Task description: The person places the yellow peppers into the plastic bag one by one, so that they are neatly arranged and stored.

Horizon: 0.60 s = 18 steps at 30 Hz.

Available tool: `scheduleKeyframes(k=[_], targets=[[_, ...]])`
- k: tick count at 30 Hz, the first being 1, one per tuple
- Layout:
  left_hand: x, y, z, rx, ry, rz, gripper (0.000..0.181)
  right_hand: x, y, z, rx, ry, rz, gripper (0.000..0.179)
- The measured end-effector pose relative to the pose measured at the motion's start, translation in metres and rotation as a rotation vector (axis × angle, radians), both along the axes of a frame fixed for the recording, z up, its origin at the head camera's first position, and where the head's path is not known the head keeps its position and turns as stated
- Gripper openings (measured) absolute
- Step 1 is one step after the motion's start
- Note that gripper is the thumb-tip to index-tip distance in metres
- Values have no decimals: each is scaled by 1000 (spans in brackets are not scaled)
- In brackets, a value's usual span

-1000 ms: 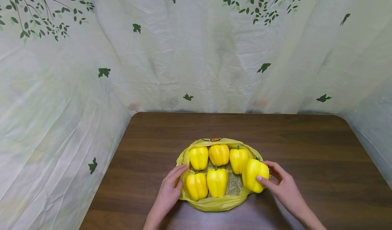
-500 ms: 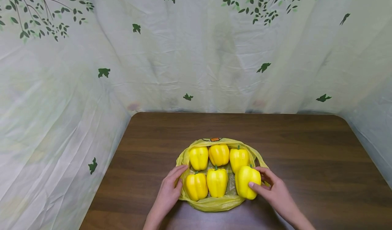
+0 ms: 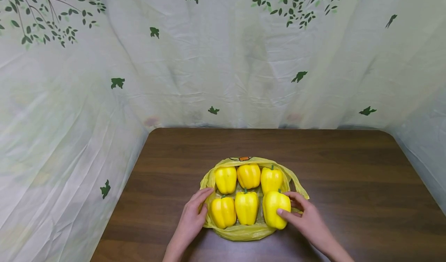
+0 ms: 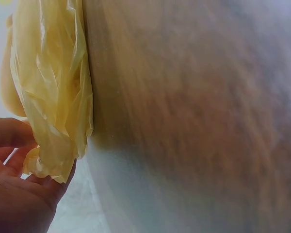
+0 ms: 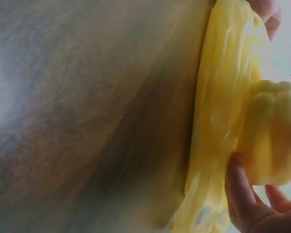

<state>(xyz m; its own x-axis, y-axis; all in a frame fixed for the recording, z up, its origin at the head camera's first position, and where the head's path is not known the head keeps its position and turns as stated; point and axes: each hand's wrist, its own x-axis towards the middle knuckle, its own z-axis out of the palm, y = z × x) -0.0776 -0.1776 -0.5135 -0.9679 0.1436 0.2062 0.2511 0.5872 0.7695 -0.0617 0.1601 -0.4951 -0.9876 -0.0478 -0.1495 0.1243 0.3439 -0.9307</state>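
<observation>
A yellow plastic bag (image 3: 245,235) lies spread open on the table, with several yellow bell peppers in two rows inside, among them one pepper (image 3: 246,208) in the near middle. My left hand (image 3: 191,214) holds the bag's left rim; in the left wrist view a fold of the bag (image 4: 53,97) sits between its thumb and fingers. My right hand (image 3: 306,219) grips another bell pepper (image 3: 276,211) by its right side, over the bag's near right part. In the right wrist view this pepper (image 5: 271,136) shows above the bag's rim, thumb and fingertips against it.
The brown wooden table (image 3: 348,169) stretches around the bag on all sides. A pale cloth (image 3: 237,60) printed with leaves and branches hangs behind the table and along its sides.
My right hand has carried its pepper leftward and slightly nearer, from the bag's right rim to over the near row's right end. The bag's right rim now shows. The left hand has stayed put.
</observation>
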Motion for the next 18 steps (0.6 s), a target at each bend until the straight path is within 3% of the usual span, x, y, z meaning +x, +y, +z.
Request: scheduleKeyframes(k=[5,18], targets=[[0,0,-1,3,2,-3,47,-1,-5,1,49,-17,26,51],[-1,0,-1,5,-4,-6,48,-2,-13,0,55,-23,33,54]])
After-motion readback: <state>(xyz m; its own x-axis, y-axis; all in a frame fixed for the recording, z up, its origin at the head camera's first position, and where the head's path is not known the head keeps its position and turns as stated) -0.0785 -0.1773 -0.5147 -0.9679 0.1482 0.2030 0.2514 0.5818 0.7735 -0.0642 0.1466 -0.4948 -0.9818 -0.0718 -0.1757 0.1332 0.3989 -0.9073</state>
